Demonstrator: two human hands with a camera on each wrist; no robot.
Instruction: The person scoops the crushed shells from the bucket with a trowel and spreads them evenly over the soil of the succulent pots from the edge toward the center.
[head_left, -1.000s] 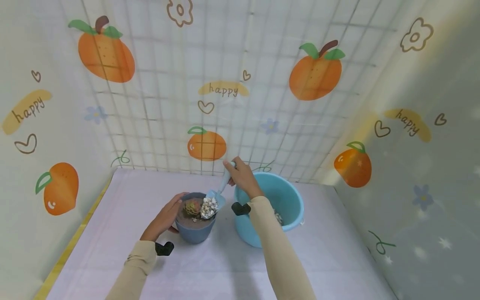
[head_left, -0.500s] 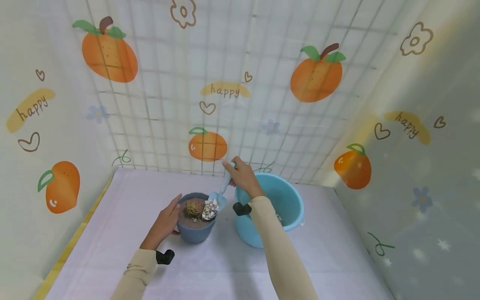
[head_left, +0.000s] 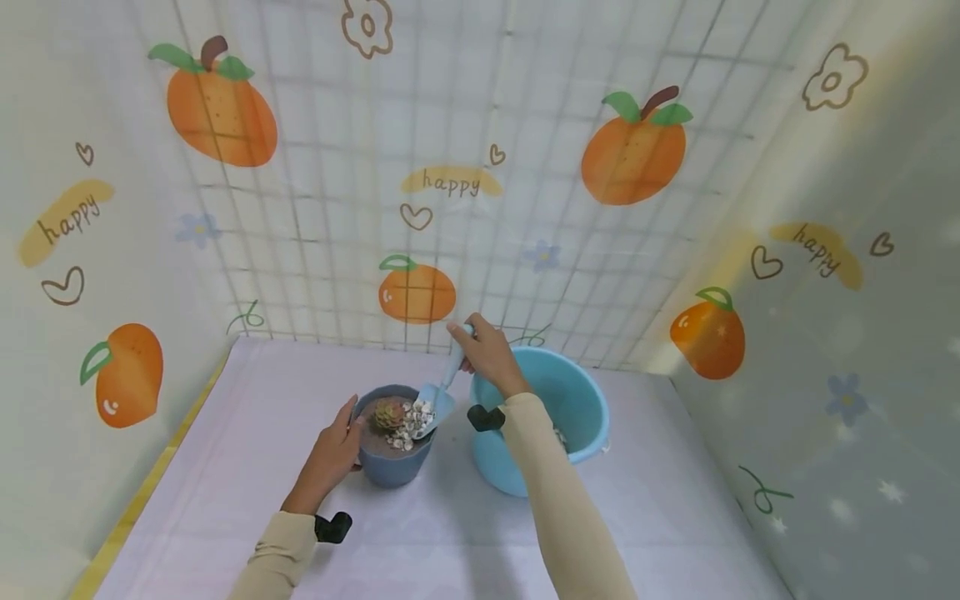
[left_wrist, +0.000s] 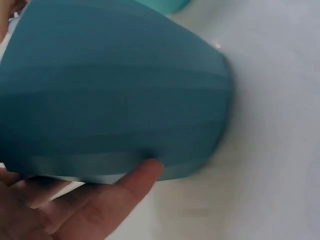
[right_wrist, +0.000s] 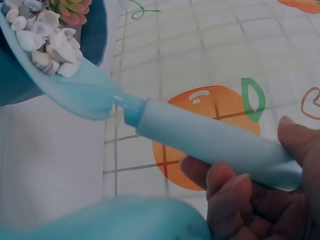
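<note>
My left hand [head_left: 330,450] lies against the left side of a blue flowerpot [head_left: 393,471], fingers extended along its wall. One fingertip [left_wrist: 150,167] touches the pot's side in the left wrist view. Brown soil fills the pot around a small green and pink succulent [head_left: 389,412]. My right hand [head_left: 491,354] grips the handle of a light blue trowel [right_wrist: 215,142], tilted down over the pot's right rim. White seashells [right_wrist: 52,42] lie on its blade. More shells [head_left: 401,437] are on the soil beside the succulent.
A large light blue bucket [head_left: 592,408] stands right of the pot under my right forearm, with some shells showing inside. Pale cloth covers the table [head_left: 405,550]. Printed curtains [head_left: 450,233] over a wire grid rise behind and at both sides.
Shells have slid off the trowel onto the soil beside the succulent, and the heap on the blade is smaller. My left hand has shifted a little along the pot's side.
</note>
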